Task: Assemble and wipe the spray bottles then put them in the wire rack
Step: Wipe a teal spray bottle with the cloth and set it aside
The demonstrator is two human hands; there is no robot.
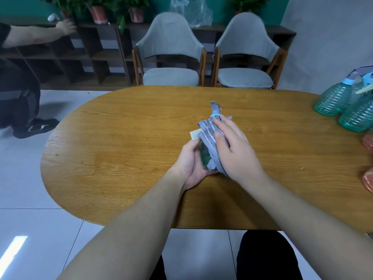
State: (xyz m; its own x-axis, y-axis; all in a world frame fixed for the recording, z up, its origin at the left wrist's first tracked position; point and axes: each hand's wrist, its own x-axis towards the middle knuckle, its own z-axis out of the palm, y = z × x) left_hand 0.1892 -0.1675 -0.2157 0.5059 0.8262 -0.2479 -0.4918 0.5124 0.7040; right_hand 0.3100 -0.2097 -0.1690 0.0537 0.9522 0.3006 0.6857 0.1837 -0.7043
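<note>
Left hand (191, 164) cups the green spray bottle (204, 156) while right hand (232, 150) presses the grey cloth (210, 130) flat-fingered around it.

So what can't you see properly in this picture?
- Head view: most of the green bottle is hidden by the grey cloth and both hands; only its spray head sticks out.
- The green bottles and orange things at the right are cut off by the picture's edge.
- The wire rack is not in view.
- The white thing near the other person's hand is too blurred to name.
</note>
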